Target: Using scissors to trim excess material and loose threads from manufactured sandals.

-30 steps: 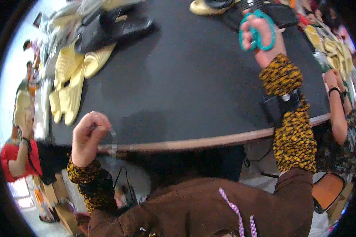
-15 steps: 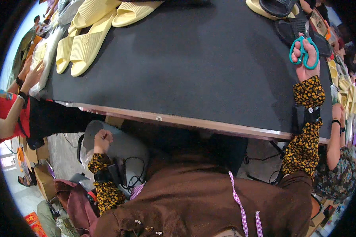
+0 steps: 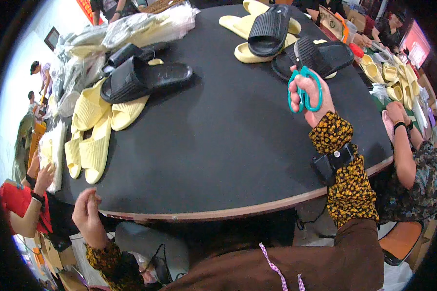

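My right hand (image 3: 320, 99) is closed round the teal handles of a pair of scissors (image 3: 319, 99), over the right part of the dark table. The metal blades point away from me, in front of a black slipper (image 3: 332, 56). Another black slipper (image 3: 268, 30) lies on pale yellow slippers (image 3: 247, 52) just beyond. At the table's near left edge my left hand (image 3: 89, 218) is raised, its fingers loosely bent, with nothing visible in it. Yellow slippers (image 3: 94, 150) lie beyond it, and a black slipper (image 3: 126, 80) rests on some of them.
Plastic-wrapped slippers (image 3: 141, 29) are piled along the far left of the dark table (image 3: 204, 145). A co-worker in red (image 3: 22, 208) handles a wrapped package at the left. On the right, another person's hands (image 3: 397, 114) work beside more yellow slippers (image 3: 403, 82).
The view has shifted, bringing more of the table's far side into sight. My left hand has risen from near the chair to the table edge, its fingers loosening. My right hand still holds the scissors.
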The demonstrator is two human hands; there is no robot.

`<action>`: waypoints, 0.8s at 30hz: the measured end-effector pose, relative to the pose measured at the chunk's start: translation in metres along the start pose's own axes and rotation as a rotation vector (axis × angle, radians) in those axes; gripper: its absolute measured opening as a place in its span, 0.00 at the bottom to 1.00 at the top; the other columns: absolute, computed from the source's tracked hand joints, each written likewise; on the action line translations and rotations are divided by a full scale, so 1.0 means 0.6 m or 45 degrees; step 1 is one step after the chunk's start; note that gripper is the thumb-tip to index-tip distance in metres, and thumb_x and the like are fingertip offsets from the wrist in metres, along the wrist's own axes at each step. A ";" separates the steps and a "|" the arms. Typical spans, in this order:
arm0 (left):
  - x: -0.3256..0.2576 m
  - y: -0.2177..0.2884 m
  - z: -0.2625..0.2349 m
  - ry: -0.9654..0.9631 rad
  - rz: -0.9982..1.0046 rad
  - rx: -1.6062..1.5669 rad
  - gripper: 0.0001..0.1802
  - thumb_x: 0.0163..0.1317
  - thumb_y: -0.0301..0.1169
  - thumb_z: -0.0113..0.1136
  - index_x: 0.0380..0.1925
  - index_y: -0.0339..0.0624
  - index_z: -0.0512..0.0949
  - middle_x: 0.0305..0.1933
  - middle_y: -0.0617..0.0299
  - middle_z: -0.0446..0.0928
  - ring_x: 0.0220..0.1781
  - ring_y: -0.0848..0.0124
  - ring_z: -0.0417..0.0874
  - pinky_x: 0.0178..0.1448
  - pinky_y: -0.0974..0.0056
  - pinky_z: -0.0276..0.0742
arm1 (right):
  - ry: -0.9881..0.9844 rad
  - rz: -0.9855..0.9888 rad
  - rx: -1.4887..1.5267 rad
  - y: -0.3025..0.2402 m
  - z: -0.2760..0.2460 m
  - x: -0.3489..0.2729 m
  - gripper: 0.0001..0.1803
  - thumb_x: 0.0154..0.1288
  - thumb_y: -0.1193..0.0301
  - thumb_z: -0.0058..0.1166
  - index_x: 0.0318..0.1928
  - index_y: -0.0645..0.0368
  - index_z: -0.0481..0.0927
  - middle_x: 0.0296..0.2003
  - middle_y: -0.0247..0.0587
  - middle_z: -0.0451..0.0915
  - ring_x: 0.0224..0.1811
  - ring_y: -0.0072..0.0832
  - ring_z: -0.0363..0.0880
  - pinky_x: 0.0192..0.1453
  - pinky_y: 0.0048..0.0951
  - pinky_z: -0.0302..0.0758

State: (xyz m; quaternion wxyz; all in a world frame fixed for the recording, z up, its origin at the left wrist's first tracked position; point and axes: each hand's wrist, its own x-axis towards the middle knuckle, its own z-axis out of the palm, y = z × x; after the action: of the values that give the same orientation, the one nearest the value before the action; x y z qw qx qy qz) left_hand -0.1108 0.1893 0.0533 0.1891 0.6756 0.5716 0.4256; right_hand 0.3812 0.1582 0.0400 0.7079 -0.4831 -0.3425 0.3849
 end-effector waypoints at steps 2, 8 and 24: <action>0.053 0.043 0.038 -0.072 0.073 -0.101 0.10 0.61 0.25 0.52 0.39 0.29 0.75 0.32 0.62 0.75 0.34 0.77 0.74 0.40 0.75 0.69 | 0.017 -0.001 0.008 -0.010 -0.002 -0.002 0.17 0.57 0.69 0.53 0.46 0.63 0.70 0.24 0.38 0.72 0.18 0.22 0.70 0.17 0.23 0.68; 0.253 0.037 0.168 -0.162 0.333 -0.226 0.19 0.58 0.27 0.54 0.49 0.30 0.70 0.42 0.60 0.74 0.43 0.76 0.73 0.48 0.73 0.67 | 0.028 0.029 0.031 0.000 0.005 0.004 0.18 0.57 0.68 0.53 0.46 0.62 0.69 0.24 0.37 0.71 0.18 0.21 0.70 0.16 0.23 0.67; 0.365 0.072 0.242 -0.677 -0.427 -0.819 0.18 0.58 0.31 0.55 0.49 0.41 0.70 0.24 0.70 0.68 0.23 0.81 0.69 0.25 0.71 0.73 | 0.011 0.018 0.072 -0.002 0.000 0.001 0.17 0.57 0.69 0.56 0.46 0.60 0.70 0.23 0.36 0.72 0.19 0.20 0.72 0.17 0.22 0.69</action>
State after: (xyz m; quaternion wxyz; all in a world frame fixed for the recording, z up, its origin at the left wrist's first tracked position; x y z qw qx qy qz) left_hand 0.0272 0.4155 0.0821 0.5961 0.5665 0.4434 0.3566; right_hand 0.3817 0.1588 0.0412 0.7201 -0.4670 -0.3250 0.3971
